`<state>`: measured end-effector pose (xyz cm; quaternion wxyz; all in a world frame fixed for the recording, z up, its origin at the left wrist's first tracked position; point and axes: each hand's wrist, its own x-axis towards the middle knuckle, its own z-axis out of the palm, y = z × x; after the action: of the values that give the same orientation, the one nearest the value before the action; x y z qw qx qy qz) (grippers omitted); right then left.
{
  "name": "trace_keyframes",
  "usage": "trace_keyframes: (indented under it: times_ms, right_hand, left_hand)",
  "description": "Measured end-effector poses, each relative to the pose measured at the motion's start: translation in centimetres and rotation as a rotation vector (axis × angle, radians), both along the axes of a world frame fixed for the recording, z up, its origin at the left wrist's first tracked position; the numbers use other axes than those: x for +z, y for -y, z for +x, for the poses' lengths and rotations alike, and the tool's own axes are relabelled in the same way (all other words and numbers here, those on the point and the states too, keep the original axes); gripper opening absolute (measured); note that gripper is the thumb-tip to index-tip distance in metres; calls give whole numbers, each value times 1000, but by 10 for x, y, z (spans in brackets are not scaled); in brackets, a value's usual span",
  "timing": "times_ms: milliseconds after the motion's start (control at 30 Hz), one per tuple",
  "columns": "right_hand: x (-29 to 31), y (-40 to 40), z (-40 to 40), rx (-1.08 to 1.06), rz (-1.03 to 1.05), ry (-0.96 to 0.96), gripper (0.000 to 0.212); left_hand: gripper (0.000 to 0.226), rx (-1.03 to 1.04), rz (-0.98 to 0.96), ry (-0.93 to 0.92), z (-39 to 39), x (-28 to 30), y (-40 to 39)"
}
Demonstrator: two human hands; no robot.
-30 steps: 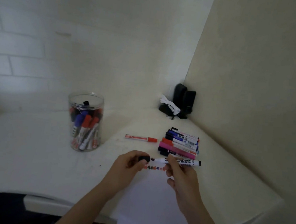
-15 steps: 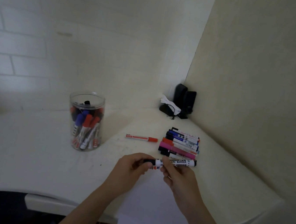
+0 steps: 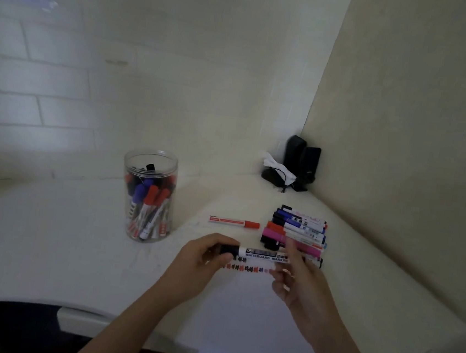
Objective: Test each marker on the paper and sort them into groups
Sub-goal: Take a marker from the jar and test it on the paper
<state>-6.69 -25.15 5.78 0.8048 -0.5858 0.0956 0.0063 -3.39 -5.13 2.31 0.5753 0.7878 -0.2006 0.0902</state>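
Legible text: "WHITEBOARD MARKER", printed in black capitals along the white barrel of the black-capped marker (image 3: 263, 255); the final letters are partly covered by a finger. A dark label block directly above this wording on the same barrel is too blurred to read. Printing on the red-capped marker (image 3: 234, 222) and the marker stack (image 3: 296, 230), both beyond the black-capped marker, is illegible.
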Motion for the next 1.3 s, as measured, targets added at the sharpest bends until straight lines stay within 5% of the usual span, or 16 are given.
trace_keyframes:
  times_ms: [167, 433, 667, 767, 1033, 1300]
  right_hand:
    - [-6, -16, 0, 99, -288, 71, 8]
    - [15, -80, 16, 93, -379, 252, 6]
    - [43, -116, 29, 139, -459, 434, 8]
    - [33, -100, 34, 63, -457, 378, 5]
    - [-10, -55, 40, 40, -544, 204, 4]
    - [-31, -18, 61, -14, -524, 153, 7]
  left_hand:
    - [42, 37, -331, -26, 2, 28, -13]
    - [16, 313, -534, 53, -7, 66, -33]
    - [19, 578, -473, 332, -2, 125, -92]
    - [20, 684, -433, 410, 17, 150, -122]
    - [21, 714, 75, 387, 54, 133, -124]
    - [18, 766, 189, 475, 58, 141, -141]
